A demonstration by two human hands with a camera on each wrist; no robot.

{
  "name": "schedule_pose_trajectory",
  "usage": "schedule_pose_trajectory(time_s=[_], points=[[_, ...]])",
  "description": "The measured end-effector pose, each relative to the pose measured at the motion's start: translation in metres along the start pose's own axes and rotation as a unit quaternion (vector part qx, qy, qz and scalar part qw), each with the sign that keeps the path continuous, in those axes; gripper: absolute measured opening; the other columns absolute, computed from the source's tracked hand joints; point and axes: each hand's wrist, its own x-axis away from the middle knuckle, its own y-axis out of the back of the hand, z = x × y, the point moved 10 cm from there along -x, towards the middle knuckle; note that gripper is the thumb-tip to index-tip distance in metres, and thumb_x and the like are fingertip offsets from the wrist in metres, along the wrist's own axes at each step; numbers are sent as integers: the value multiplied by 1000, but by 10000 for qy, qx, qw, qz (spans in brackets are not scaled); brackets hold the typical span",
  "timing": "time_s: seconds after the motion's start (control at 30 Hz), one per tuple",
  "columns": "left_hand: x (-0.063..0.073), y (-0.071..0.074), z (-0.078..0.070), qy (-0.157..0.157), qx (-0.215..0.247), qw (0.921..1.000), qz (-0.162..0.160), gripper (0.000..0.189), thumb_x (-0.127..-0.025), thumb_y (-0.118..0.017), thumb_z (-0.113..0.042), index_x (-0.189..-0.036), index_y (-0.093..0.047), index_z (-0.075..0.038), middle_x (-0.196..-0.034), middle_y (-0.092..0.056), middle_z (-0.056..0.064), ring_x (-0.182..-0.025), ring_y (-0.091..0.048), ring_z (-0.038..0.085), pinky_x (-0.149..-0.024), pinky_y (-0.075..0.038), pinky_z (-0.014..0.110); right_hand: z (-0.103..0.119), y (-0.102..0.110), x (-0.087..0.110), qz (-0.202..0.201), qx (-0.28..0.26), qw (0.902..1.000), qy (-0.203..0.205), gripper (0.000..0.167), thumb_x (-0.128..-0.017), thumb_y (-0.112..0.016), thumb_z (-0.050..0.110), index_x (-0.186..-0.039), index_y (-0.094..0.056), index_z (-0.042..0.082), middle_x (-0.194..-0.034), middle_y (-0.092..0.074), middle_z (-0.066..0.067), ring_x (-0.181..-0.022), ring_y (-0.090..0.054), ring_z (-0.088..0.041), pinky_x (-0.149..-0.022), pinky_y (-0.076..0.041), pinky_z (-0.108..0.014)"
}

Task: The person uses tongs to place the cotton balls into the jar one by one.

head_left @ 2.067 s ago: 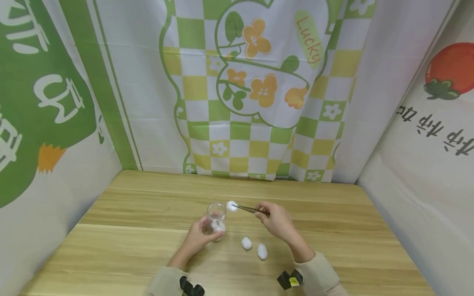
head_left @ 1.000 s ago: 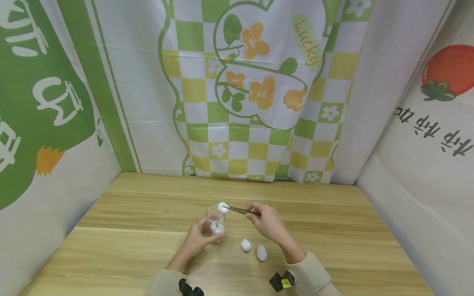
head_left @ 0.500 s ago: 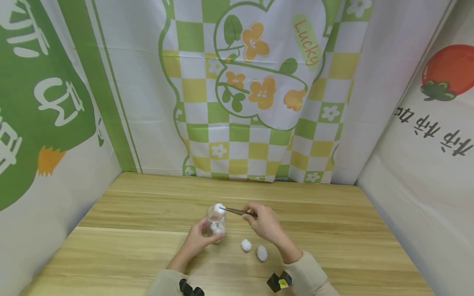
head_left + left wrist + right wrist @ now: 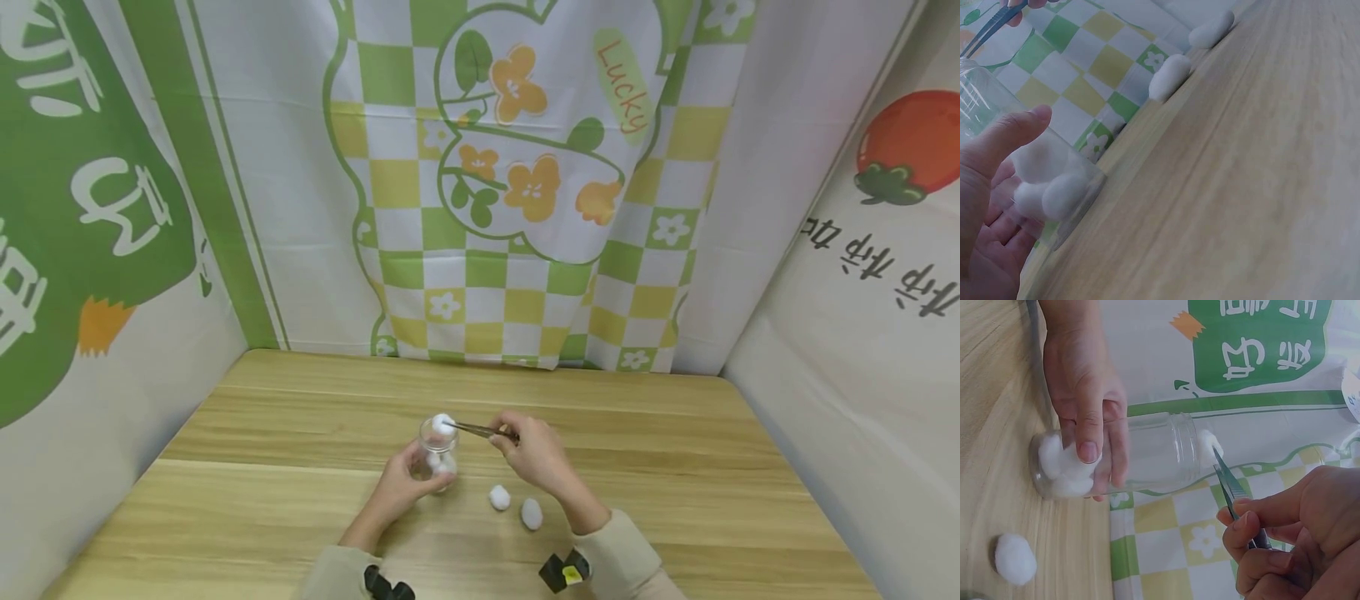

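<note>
My left hand (image 4: 401, 485) grips the lower part of a clear glass jar (image 4: 1150, 450), which stands upright on the table. Several white cotton balls (image 4: 1065, 196) lie at the jar's bottom. Between thumb and fingers, my right hand (image 4: 534, 450) pinches metal tweezers (image 4: 1229, 484). Their tips hold another cotton ball (image 4: 1210, 447) right at the jar's mouth; in the head view it overlaps the rim. Two loose pieces, a rounder cotton ball (image 4: 499, 497) and a longer one (image 4: 531, 514), rest on the table to the right of the jar.
The wooden table (image 4: 262, 517) carries the jar and the loose cotton. Behind it hangs a checked curtain (image 4: 465, 283). Printed cloth walls stand at the left and right. Black camera mounts (image 4: 564, 572) sit at both wrists.
My right hand has moved left, bringing the tweezers and their cotton ball from beside the jar to over its mouth, then slightly lower. My left hand keeps its grip on the jar.
</note>
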Motion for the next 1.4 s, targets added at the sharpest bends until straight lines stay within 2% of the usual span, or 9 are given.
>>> schedule_pose_trajectory(time_s=[0.23, 0.33, 0.73, 1.23, 1.4], points=[[-1, -2, -1, -51, 11, 9999, 112, 58, -74, -82, -16, -127, -58, -11, -122, -68, 12, -110, -62, 21, -96, -49, 35, -2, -8, 1, 354, 7, 9994, -57, 10, -88, -67, 11, -96, -68, 6, -78, -68, -8, -66, -53, -10, -55, -37, -19], [-1, -3, -2, -99, 73, 9998, 181, 57, -75, -82, -16, -127, -59, -13, -125, -67, 10, -113, -61, 22, -100, -47, 38, -4, -8, 1, 370, -62, 9993, -73, 11, -88, -67, 11, -98, -68, 5, -79, -68, -8, -67, -54, -10, -55, -39, -19], [1, -4, -5, -141, 137, 9995, 240, 58, -77, -80, -16, -129, -57, -12, -129, -65, 12, -121, -59, 30, -109, -41, 55, -7, -7, 1, 371, -224, 9990, -96, 15, -90, -64, 10, -103, -68, 3, -79, -69, -10, -62, -51, -10, -52, -38, -18], [1, -3, -4, -75, 128, 9998, 132, 58, -75, -81, -14, -128, -58, -11, -128, -65, 14, -119, -61, 30, -108, -44, 52, -15, -3, 6, 402, -194, 9987, -248, 17, -90, -65, 12, -105, -68, 4, -81, -68, -8, -65, -53, -11, -54, -39, -19], [1, -2, -3, -18, 68, 9999, 76, 58, -75, -81, -14, -127, -58, -11, -125, -67, 14, -114, -63, 26, -105, -48, 47, -19, -1, 7, 358, -117, 9989, -274, 18, -90, -65, 12, -106, -68, 4, -83, -70, -8, -69, -57, -11, -56, -42, -19]])
